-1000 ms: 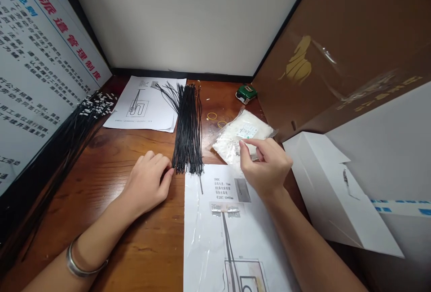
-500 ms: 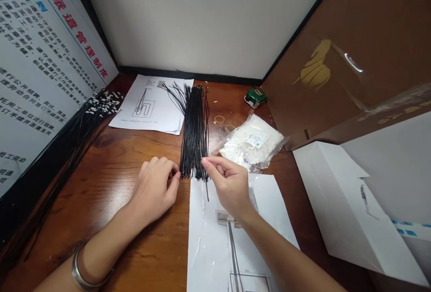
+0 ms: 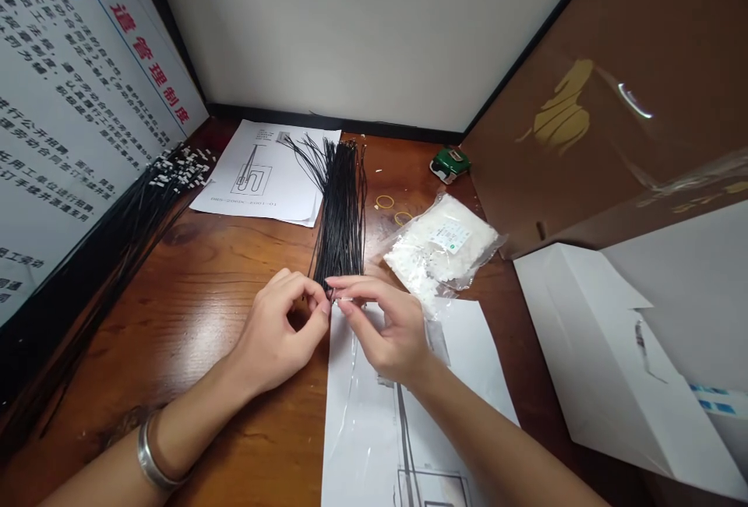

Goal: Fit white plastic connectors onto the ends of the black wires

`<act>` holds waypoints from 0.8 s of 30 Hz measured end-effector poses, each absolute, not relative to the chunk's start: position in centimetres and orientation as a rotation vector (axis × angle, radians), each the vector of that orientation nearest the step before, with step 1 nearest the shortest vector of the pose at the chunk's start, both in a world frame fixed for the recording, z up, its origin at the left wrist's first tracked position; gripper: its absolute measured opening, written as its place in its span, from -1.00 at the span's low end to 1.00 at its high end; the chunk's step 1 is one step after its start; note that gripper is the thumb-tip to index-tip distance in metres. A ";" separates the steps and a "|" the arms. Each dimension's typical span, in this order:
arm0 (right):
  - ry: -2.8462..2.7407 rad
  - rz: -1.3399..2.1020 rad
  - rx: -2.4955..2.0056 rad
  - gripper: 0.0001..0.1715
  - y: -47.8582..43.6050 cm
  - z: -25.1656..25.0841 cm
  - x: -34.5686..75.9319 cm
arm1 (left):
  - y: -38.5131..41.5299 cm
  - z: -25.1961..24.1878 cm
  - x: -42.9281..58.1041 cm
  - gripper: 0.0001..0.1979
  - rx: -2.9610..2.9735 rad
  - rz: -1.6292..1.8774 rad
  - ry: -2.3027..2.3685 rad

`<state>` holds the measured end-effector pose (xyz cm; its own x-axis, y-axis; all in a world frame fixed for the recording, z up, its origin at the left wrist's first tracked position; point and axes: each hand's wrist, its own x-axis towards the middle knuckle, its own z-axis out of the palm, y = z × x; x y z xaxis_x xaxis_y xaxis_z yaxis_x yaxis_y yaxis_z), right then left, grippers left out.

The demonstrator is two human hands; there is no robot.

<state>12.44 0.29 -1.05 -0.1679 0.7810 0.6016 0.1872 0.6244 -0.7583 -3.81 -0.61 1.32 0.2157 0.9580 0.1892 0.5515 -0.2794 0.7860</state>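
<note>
A thick bundle of black wires [image 3: 344, 211] lies lengthwise on the wooden table, its near ends at my fingertips. My left hand [image 3: 284, 328] is closed in a pinch at the bundle's near left corner, holding the end of a black wire. Facing it, my right hand [image 3: 391, 324] pinches a small white connector [image 3: 347, 300] between thumb and fingers. The fingertips of both hands almost meet, and they hide whether wire and connector touch. A clear plastic bag of white connectors [image 3: 447, 246] lies just beyond my right hand.
Wires with white connectors on their ends [image 3: 181, 168] lie at the left. A printed drawing sheet [image 3: 231, 203] is behind; another sheet [image 3: 356, 429] lies under my right forearm. Yellow rubber bands [image 3: 384, 202], a green tape measure [image 3: 449, 164] and a white box [image 3: 590, 359] are also around.
My right hand has moved left to meet the left, and a white connector now shows in its fingers. My left hand has shifted slightly right at the wire ends.
</note>
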 end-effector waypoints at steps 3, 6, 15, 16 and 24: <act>-1.642 0.599 -0.789 -0.80 0.3 -1.3 12.4 | -0.8 1.5 -3.4 -0.79 1.766 0.820 1.290; -1.588 0.568 -0.769 -0.76 0.2 -1.6 12.5 | -0.8 1.6 -2.9 -0.64 1.473 0.797 1.247; -1.696 0.480 -0.625 -0.71 -0.4 -0.9 12.1 | -0.4 1.5 -3.0 -0.67 1.277 0.797 1.275; -1.717 0.474 -0.611 -0.71 -0.5 -1.0 12.0 | -0.4 1.5 -3.0 -0.68 1.271 0.793 1.260; -1.823 0.400 -0.545 -0.75 -0.8 -1.2 11.5 | -0.2 1.7 -3.1 -0.77 1.313 0.756 1.200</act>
<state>11.49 -0.85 -1.20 -0.2581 0.5501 0.7943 0.1668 0.8351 -0.5242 -3.05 -0.21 1.69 0.2707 0.9370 -0.2208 0.2056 0.1678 0.9641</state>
